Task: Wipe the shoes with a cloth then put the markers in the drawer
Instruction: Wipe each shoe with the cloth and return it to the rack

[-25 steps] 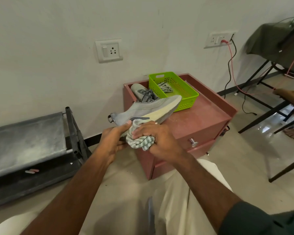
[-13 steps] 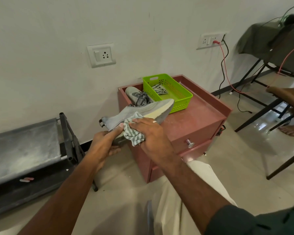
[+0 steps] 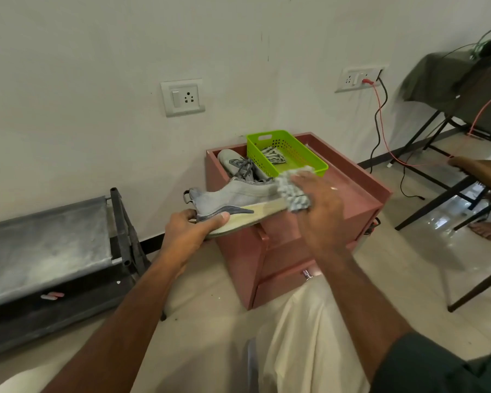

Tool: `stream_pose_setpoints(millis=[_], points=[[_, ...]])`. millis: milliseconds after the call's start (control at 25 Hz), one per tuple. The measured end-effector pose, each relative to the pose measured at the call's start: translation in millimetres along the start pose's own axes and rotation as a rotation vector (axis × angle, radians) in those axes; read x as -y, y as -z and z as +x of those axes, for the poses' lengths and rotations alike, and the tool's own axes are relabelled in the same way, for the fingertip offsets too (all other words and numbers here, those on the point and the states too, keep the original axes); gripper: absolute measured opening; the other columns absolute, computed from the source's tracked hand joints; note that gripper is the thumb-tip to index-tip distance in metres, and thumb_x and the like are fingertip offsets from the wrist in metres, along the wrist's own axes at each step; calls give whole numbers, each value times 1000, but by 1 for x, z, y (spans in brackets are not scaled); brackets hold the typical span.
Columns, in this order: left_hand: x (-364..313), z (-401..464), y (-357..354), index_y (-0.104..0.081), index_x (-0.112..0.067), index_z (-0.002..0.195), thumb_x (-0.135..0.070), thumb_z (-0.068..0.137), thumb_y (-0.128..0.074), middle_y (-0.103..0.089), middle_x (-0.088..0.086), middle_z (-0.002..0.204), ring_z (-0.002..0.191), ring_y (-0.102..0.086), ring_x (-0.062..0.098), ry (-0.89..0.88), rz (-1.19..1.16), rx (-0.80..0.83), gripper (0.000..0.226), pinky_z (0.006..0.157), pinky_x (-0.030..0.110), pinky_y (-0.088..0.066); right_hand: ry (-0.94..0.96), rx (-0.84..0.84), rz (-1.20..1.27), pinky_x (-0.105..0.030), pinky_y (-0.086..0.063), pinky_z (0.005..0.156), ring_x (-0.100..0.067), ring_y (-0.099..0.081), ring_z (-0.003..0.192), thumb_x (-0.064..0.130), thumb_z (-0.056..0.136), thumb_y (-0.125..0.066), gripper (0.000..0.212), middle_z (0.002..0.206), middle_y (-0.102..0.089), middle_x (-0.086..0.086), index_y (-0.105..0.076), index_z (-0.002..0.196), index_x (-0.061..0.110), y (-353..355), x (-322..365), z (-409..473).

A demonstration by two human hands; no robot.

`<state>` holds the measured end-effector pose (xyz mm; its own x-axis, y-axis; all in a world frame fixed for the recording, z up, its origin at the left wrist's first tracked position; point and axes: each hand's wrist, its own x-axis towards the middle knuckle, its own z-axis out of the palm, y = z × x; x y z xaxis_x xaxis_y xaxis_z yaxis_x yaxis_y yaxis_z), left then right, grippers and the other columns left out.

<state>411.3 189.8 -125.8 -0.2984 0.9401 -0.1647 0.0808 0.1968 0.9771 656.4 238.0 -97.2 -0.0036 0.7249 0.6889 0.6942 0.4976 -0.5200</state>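
Note:
My left hand [image 3: 192, 231] grips the heel end of a grey shoe [image 3: 236, 198] with a cream sole, holding it level above the front of the pink cabinet [image 3: 360, 199]. My right hand [image 3: 321, 205] holds a checked cloth [image 3: 291, 194] against the toe end of that shoe. A second grey shoe [image 3: 233, 163] lies on the cabinet top by the wall. The green basket [image 3: 309, 157] beside it holds another checked cloth [image 3: 271, 155]. The drawer front with its metal knob [image 3: 306, 275] is partly hidden by my arm. No markers are visible.
A low grey dusty bench [image 3: 46, 245] stands at left with two small chalk-like sticks [image 3: 51, 295] on its lower ledge. Wall sockets and hanging cables [image 3: 380, 114] are behind. A dark chair frame [image 3: 442, 177] and another person's bare foot [image 3: 488, 229] are at right.
My right hand slid the cloth along the shoe from near the heel to the toe. The camera view shifted slightly; my left hand kept its hold on the heel.

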Motion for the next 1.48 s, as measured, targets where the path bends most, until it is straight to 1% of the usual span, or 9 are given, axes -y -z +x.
stream_pose_setpoints(millis=[200, 440, 640, 760, 880, 1080, 1200, 1320, 1480], points=[[-2, -10, -4, -70, -26, 104, -47, 55, -93, -78, -6, 94, 85, -74, 6, -153, 141, 27, 58, 82, 33, -62, 363, 345, -7, -26, -42, 98, -27, -59, 104, 3, 66, -78, 36, 107, -72, -17, -75, 102, 2, -46, 38, -8], [-1, -10, -2, -72, -22, 107, -34, 66, -95, -77, -9, 97, 86, -73, 4, -293, 227, 16, 48, 80, 29, -61, -288, 53, -308, -30, -44, 73, -30, -65, 85, 15, 76, -56, 28, 95, -73, -14, -76, 95, 7, 24, -49, 13], [0, -5, -2, -74, -19, 108, -51, 55, -90, -79, -5, 93, 83, -75, 9, -269, 194, 6, 64, 82, 39, -62, 114, 153, 110, -24, -41, 107, -23, -59, 117, -3, 67, -70, 48, 122, -68, -8, -73, 115, 8, -9, 16, 4], [3, 1, 2, -74, -22, 106, -57, 52, -88, -79, -5, 94, 86, -76, 13, -233, 168, 23, 66, 85, 46, -61, 302, 335, -17, -32, -52, 88, -30, -66, 100, 8, 70, -74, 30, 106, -73, -14, -77, 100, 4, -37, 31, -7], [6, 4, 7, -74, -22, 108, -53, 55, -90, -79, -4, 97, 92, -76, 18, -216, 130, 33, 63, 90, 53, -59, 27, 210, -213, -32, -49, 69, -32, -69, 79, 6, 71, -70, 15, 85, -72, -12, -75, 84, 7, -12, -21, 12], [8, 4, 8, -73, -25, 111, -52, 58, -89, -79, -5, 100, 94, -75, 16, -233, 127, 62, 62, 92, 52, -58, 99, 128, 65, -12, -40, 97, -17, -62, 103, 1, 67, -74, 37, 110, -72, -11, -75, 104, 5, -13, 16, 1], [10, 0, 7, -72, -24, 117, -52, 58, -89, -79, -6, 104, 96, -75, 15, -259, 124, 60, 68, 93, 50, -59, 357, 341, -13, -29, -48, 90, -29, -65, 97, 7, 71, -74, 28, 104, -73, -14, -76, 98, 4, -36, 42, -11], [9, 0, 8, -73, -24, 114, -51, 59, -89, -79, -6, 103, 95, -75, 14, -260, 110, 54, 63, 94, 50, -58, 108, 344, -239, -35, -52, 70, -30, -66, 83, 11, 75, -63, 17, 89, -72, -11, -75, 87, 8, -14, 1, 7], [7, 3, 8, -74, -22, 112, -50, 57, -90, -79, -4, 100, 94, -76, 17, -253, 118, 59, 64, 91, 52, -59, -171, 163, -368, -36, -52, 79, -34, -66, 92, 4, 75, -63, 26, 98, -73, -10, -75, 96, 13, 11, -29, 14]])
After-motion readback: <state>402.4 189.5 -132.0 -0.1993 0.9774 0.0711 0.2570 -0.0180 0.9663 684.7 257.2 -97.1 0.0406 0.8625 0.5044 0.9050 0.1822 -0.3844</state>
